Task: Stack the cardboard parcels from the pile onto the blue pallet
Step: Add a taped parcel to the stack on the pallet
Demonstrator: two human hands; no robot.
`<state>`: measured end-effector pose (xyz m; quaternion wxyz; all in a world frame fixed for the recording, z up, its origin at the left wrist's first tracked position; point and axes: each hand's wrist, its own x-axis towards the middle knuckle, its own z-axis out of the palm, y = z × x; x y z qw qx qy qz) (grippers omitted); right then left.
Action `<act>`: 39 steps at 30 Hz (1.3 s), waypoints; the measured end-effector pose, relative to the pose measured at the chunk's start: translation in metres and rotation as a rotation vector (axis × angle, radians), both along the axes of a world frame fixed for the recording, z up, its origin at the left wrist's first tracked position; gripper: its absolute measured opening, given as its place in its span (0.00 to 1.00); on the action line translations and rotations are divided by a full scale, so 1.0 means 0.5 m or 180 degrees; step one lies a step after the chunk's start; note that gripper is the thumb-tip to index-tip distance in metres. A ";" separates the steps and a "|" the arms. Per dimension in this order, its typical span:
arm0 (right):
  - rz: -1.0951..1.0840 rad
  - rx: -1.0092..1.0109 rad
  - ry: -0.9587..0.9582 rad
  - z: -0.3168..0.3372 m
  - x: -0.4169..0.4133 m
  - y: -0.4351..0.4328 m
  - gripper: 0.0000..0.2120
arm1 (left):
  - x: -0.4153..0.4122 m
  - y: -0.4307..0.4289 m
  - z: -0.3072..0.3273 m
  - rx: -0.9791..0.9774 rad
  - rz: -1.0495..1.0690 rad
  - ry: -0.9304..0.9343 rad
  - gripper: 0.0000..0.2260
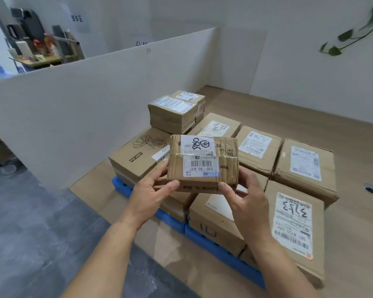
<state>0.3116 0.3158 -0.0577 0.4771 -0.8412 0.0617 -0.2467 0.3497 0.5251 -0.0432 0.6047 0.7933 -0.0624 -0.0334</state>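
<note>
Left hand (148, 195) and right hand (249, 200) — each grip clamped on small parcel (202, 162) — above loaded blue pallet (224, 254)

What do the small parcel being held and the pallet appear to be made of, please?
The small parcel looks like brown cardboard, matte and creased, bound in glossy clear tape that glints over its white paper label. The pallet is probably moulded plastic: uniform bright blue with smooth rounded edges, though only its rim shows.

Roughly ten parcels (202, 162), one blue pallet (224, 253)
</note>
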 end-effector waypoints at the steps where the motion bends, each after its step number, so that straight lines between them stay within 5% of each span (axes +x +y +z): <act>1: -0.0061 0.0019 -0.0006 0.000 0.011 0.017 0.21 | 0.018 0.015 0.000 0.0000 -0.0085 -0.0023 0.25; 18: -0.0749 -0.0054 0.0550 -0.003 0.282 0.359 0.22 | 0.388 0.312 0.001 0.0420 -0.0676 0.0065 0.23; 39: -0.1074 -0.0138 0.0941 -0.027 0.354 0.363 0.25 | 0.499 0.294 -0.054 0.0359 -0.1057 -0.0002 0.25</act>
